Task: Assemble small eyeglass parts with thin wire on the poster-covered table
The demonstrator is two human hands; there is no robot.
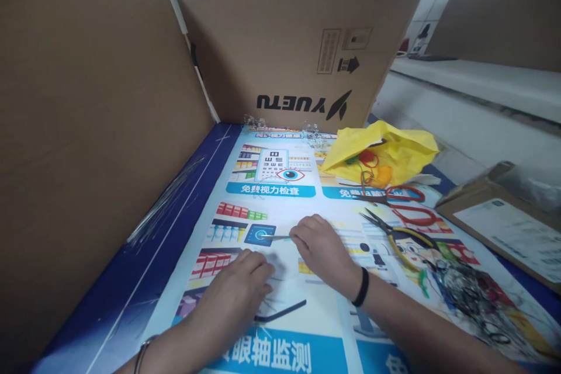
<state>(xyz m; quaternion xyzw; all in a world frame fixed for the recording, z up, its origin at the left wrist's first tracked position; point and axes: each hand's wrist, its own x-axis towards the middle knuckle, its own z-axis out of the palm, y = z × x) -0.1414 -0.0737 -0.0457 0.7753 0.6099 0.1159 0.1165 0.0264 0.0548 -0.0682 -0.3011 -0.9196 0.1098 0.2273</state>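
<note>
My right hand [319, 251], a black band at its wrist, is closed round a thin grey metal rod [276, 237] that points left. Whether the rod is a tool's shaft or tweezers I cannot make out. Lower and to the left, my left hand [239, 286] hovers over or rests on the printed poster [319, 315], its fingers curled together. Whatever they pinch is hidden; fine wire strands show just beside and below them. Yellow-handled pliers [405, 245] lie to the right of my right hand, beside red-handled scissors [409, 201].
A yellow bag [381, 152] with red, green and orange bits lies at the back right. Tangled wire [475, 298] sits at the right, near a small cardboard box [504, 216]. Straight wires [164, 204] lie at the left. Tall cardboard walls [280, 29] stand behind and left.
</note>
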